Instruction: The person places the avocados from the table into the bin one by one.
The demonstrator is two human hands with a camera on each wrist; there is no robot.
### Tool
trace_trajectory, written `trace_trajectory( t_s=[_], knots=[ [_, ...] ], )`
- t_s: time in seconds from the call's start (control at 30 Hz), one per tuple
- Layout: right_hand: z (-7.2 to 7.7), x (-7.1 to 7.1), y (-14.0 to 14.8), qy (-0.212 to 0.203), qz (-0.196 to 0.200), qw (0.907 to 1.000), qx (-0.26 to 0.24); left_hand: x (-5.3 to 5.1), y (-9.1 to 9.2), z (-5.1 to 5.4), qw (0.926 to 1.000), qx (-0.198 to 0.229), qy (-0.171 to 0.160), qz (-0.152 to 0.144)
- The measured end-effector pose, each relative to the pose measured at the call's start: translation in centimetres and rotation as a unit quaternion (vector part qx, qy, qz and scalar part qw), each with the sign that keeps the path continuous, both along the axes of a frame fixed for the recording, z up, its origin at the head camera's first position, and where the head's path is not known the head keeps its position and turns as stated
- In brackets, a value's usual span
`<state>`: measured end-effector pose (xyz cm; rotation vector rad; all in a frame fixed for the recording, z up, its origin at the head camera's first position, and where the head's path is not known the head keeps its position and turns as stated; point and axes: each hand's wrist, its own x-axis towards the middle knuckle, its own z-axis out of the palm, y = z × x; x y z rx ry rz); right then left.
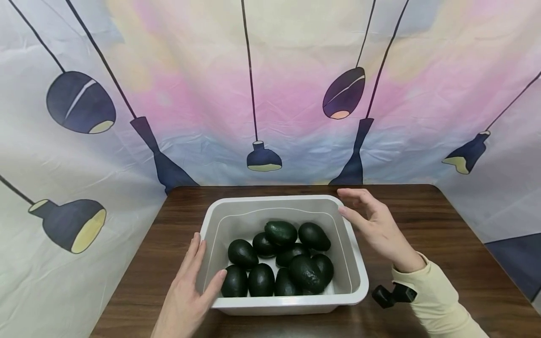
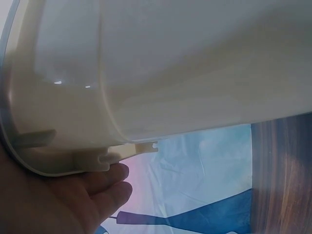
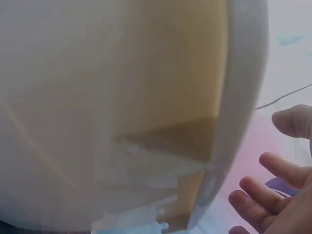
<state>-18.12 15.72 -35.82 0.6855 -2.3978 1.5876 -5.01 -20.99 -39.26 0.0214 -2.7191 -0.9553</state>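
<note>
A light grey plastic bin (image 1: 291, 305) holds several dark green avocados (image 1: 281, 233), one of them (image 1: 306, 273) lying on top of others. At the bin's left side is my left hand (image 1: 188, 286), its fingers extended along the outside and its thumb over the front left rim. In the left wrist view those fingers (image 2: 109, 195) lie by the underside of the rim. My right hand (image 1: 374, 223) is beside the far right corner, fingers loosely bent and holding nothing. The right wrist view shows its fingertips (image 3: 243, 197) apart from the bin's rim (image 3: 243, 73).
Under the bin is a dark brown wooden table (image 1: 427, 244). Behind it hangs a pastel cloth (image 1: 304, 155) printed with dark lamps. A black device (image 1: 393, 295) sits at the right wrist, by the pale yellow sleeve (image 1: 435, 295).
</note>
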Motion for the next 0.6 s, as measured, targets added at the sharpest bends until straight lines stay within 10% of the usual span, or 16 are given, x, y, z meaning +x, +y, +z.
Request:
trace_trajectory(
  t_s=[0.6],
  knots=[
    [-0.7, 0.7, 3.7, 0.028, -0.086, 0.9957, 0.02, 0.0, -0.1, 0.2, 0.9996, -0.019, -0.018, -0.009]
  ],
)
